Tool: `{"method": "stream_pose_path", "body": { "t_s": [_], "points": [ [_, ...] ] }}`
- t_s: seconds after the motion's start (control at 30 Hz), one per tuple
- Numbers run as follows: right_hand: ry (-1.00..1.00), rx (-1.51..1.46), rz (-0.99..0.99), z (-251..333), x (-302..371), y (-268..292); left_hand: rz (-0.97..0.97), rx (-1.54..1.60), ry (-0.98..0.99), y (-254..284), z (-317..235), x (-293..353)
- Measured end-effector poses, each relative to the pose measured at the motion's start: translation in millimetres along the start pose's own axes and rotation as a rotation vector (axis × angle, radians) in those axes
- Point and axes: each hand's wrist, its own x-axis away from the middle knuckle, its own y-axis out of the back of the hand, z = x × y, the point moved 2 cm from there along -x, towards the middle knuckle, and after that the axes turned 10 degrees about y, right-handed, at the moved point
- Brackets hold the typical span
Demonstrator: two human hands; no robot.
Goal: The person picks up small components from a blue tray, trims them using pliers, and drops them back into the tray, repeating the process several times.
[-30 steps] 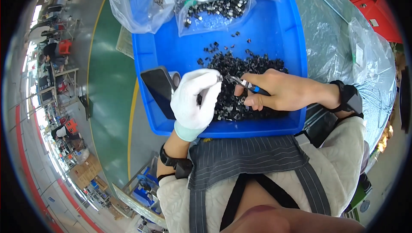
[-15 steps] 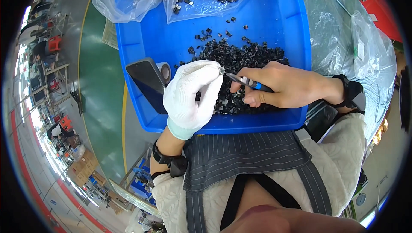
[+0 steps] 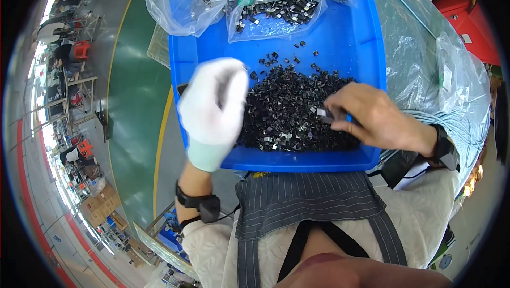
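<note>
I have the right hand (image 3: 374, 115) right of centre in the frame, narrowed around a blurred dark piece (image 3: 321, 112); its long axis runs nearly level, silvery end pointing left, over the black pile (image 3: 289, 97) in the blue tray (image 3: 345, 38). I see the gloved left hand (image 3: 204, 110) curled left of centre, but cannot tell whether it grips anything.
</note>
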Motion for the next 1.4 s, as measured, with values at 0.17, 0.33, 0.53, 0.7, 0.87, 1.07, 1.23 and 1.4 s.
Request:
{"method": "stream_pose_path", "body": {
  "t_s": [0.17, 0.33, 0.53, 0.7, 0.87, 1.07, 1.23, 1.4],
  "points": [
    [-0.073, -0.145, -0.065, 6.5, 17.4, 7.9, -0.165, -0.217, -0.027, 31.3, 12.5, -78.3],
    [-0.150, -0.349, -0.406, -11.5, 22.8, 22.5, -0.135, -0.482, -0.043, 14.2, 34.4, -110.8],
    [-0.209, -0.219, -0.754, -47.6, 27.6, 72.0, 0.220, -0.644, -0.284, -52.6, 44.7, -104.6],
    [-0.370, 0.028, -0.780, -105.6, 53.4, 62.5, 0.240, -0.893, -0.438, -83.5, 60.2, -99.2],
    [-0.508, 0.132, -0.744, -112.9, 45.0, 48.6, 0.187, -0.893, -0.480, -90.4, 67.9, -92.0],
    [-0.449, 0.258, -0.703, -117.2, 41.8, 38.5, 0.222, -0.581, -0.305, -73.5, 35.3, -75.0],
    [-0.426, 0.286, -0.678, -123.8, 44.5, 38.2, 0.234, -0.119, -0.223, -54.2, 5.8, -26.6],
    [-0.467, 0.136, -0.708, -125.5, 46.9, 64.2, 0.370, 0.314, 0.341, -40.1, -6.9, -0.2]
  ]
}}
